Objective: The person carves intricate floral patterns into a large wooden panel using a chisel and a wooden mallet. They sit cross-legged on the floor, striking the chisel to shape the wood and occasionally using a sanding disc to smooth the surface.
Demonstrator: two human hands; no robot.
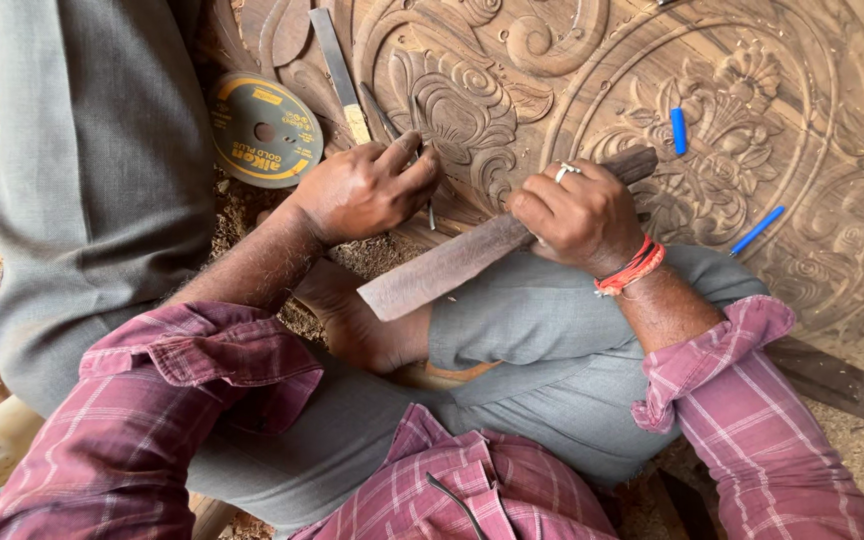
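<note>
A long flat wooden mallet (452,262) (worn, brown) slants above the carved panel (752,120).

To your left a round cutting disc (265,130) lies flat on sawdust, its edge just beside the panel. A flat chisel (340,72) rests near it, pointing toward you. Over to your right you see a short blue cap (679,130) and a blue pen (757,230), apart from each other.

Your sleeves (182,400) are pink-and-white plaid; trousers (542,340) grey. At three o'clock lies a blue pen (757,230); at eleven, a yellow-and-black disc (264,130). The brown panel (802,120) bears floral carving.
</note>
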